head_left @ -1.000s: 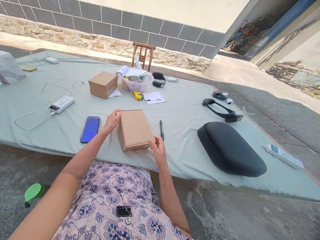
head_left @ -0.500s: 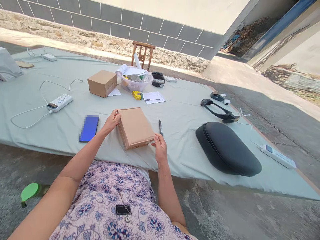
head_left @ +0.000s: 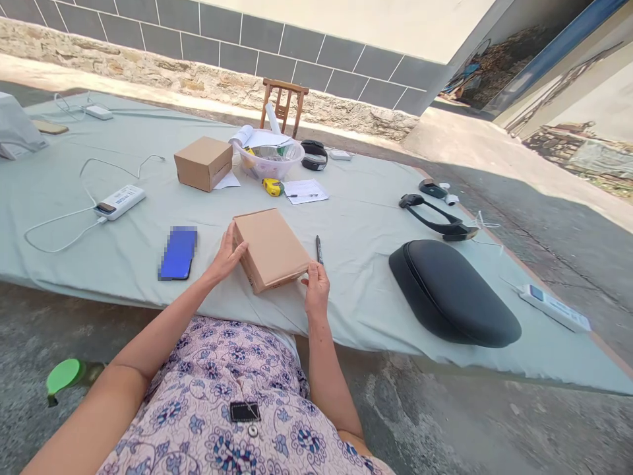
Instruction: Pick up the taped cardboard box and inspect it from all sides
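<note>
A closed brown cardboard box (head_left: pixel 271 249) rests on the cloth in front of me, turned slightly. Along its left side lies my left hand (head_left: pixel 229 256), fingers against the wall and thumb over the top edge. My right hand (head_left: pixel 315 285) pinches the near right corner of the box between thumb and fingers. Just beyond that hand a black marker pen (head_left: pixel 319 250) lies on the cloth. A phone with a blue screen (head_left: pixel 179 254) is left of my left hand.
A second cardboard box (head_left: pixel 203 163), a plastic basin (head_left: pixel 270 163), a yellow tape measure (head_left: pixel 273 187) and a paper sheet (head_left: pixel 311 191) lie farther back. To the right are a black case (head_left: pixel 452 293) and a black headset (head_left: pixel 435 221). A power bank (head_left: pixel 120 202) with a cable sits left.
My left hand has slid nearer along the box's left side, its thumb now over the top edge. The box has turned a little; my right hand stays at its corner.
</note>
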{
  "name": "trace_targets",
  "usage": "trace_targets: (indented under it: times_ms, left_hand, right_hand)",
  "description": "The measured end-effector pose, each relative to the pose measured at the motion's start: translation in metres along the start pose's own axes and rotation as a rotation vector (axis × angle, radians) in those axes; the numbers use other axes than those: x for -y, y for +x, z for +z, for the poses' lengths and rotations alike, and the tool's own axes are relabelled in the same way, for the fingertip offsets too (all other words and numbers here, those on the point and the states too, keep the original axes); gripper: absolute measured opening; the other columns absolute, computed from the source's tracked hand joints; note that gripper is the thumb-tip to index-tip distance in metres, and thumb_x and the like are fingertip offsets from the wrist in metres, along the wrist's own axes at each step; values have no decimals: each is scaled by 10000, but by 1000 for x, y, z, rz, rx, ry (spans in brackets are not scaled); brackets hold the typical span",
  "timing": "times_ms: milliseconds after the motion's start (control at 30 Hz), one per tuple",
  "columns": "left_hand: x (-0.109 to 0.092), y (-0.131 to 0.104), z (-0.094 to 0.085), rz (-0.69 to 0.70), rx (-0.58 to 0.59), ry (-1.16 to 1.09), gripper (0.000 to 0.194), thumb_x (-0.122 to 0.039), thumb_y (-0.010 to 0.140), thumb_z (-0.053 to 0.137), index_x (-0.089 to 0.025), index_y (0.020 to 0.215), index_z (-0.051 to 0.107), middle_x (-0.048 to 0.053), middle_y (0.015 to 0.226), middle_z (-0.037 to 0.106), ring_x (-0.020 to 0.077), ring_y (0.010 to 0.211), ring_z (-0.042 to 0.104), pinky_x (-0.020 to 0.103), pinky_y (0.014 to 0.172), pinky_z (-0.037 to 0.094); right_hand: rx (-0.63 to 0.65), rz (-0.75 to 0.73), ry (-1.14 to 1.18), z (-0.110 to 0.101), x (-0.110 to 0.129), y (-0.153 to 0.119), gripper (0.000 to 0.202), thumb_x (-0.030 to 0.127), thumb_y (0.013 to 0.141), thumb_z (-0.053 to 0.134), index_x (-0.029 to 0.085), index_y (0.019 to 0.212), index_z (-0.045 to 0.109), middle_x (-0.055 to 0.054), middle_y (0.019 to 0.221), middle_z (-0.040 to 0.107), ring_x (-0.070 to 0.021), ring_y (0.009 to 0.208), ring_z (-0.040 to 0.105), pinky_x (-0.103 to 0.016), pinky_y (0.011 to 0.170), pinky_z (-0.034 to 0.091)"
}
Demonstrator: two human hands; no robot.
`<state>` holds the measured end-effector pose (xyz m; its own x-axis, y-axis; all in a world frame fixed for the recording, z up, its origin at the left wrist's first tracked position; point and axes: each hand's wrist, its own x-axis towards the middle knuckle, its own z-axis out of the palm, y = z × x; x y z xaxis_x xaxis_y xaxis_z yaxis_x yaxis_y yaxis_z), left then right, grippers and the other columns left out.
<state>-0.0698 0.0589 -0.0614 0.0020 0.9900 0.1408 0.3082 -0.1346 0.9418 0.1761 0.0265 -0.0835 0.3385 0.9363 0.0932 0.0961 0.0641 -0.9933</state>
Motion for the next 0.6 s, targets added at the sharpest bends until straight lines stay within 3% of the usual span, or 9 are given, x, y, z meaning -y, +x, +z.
trace_targets:
  times_ms: [67, 200, 400, 500, 600]
  left_hand:
    - [-2, -20, 7, 10, 65, 64, 826, -606, 936, 451, -293, 1608, 89, 67, 1711, 57, 261, 1583, 31, 463, 1269, 162]
    - [-11, -57, 13, 17, 190, 142, 915, -698, 883, 494, -301, 1612, 109, 77, 1708, -97, 314, 1566, -128, 528, 1234, 241]
    - [-11, -78, 6, 47, 242, 185, 1263, -746, 681, 712, -297, 1615, -10, 123, 1686, -182, 401, 1546, -144, 569, 1189, 317]
    - [-7, -82, 3, 115, 271, 188, 1253, -741, 681, 716, -323, 1612, -10, 104, 1678, -220, 408, 1546, -131, 578, 1199, 295]
    - [-4, -85, 0, 218, 305, 223, 1148, -727, 691, 720, -347, 1606, 141, 59, 1674, -248, 412, 1547, -122, 570, 1225, 245]
  right_hand:
    - [-7, -15, -11, -1, 1, -3, 501, 654, 852, 507, 224, 1039, 682, -45, 1013, 689, -150, 837, 561, -230, 647, 456]
    - [-13, -36, -31, -4, 4, -9, 484, 642, 872, 496, 210, 992, 680, -30, 911, 669, -138, 772, 537, -224, 626, 444]
    - [19, -52, -63, -14, 8, -29, 448, 600, 884, 517, 204, 1010, 684, -21, 875, 663, -140, 726, 522, -248, 614, 427]
    - [-5, -94, -92, -18, 6, -41, 443, 568, 876, 534, 205, 1090, 670, -32, 935, 678, -150, 743, 549, -276, 658, 458]
    - [-14, -101, -96, -20, 5, -54, 473, 546, 876, 547, 221, 1207, 640, -39, 940, 685, -168, 760, 585, -314, 712, 491]
